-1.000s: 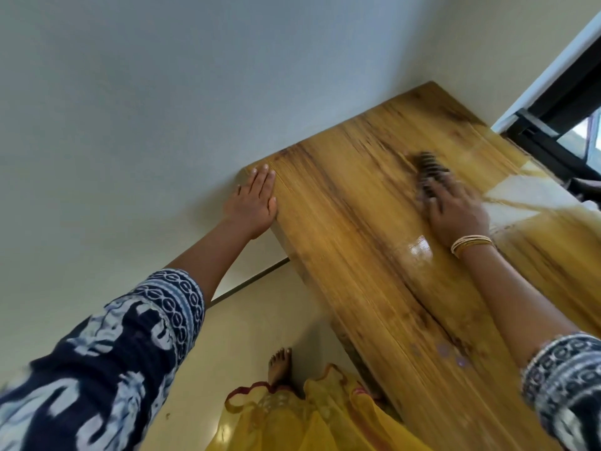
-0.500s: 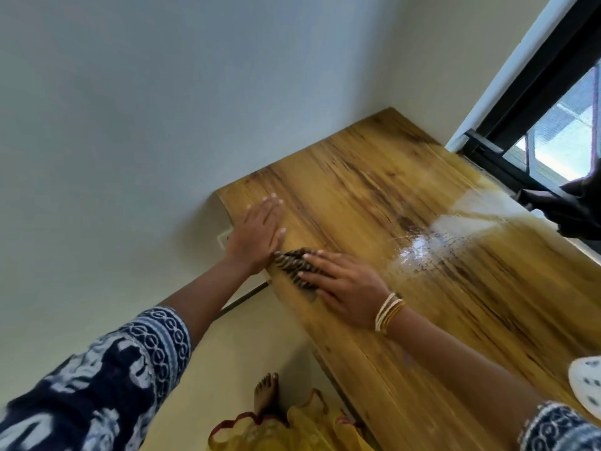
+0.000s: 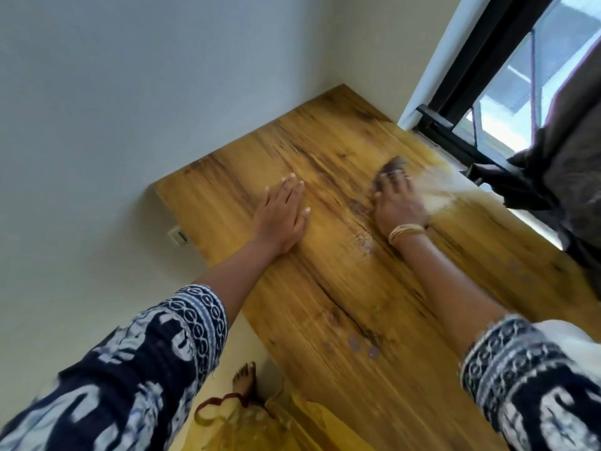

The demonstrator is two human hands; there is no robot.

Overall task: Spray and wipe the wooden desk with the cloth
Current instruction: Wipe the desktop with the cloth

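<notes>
The wooden desk (image 3: 325,288) fills the middle of the head view, its top glossy with streaks of dark grain. My left hand (image 3: 283,213) lies flat on it near the left end, fingers spread, holding nothing. My right hand (image 3: 398,203), with gold bangles at the wrist, presses a dark striped cloth (image 3: 392,166) onto the desk toward the window side. Only the cloth's far edge shows beyond my fingers. No spray bottle is in view.
A white wall (image 3: 130,92) borders the desk's left and far sides. A black-framed window (image 3: 481,92) and a dark curtain (image 3: 559,177) stand at the right edge. My bare foot (image 3: 244,379) and yellow garment are below the desk's near edge.
My right hand has swept the cloth from the desk's left end, beside my left hand, across to the window side. My left hand has shifted slightly further onto the desk.
</notes>
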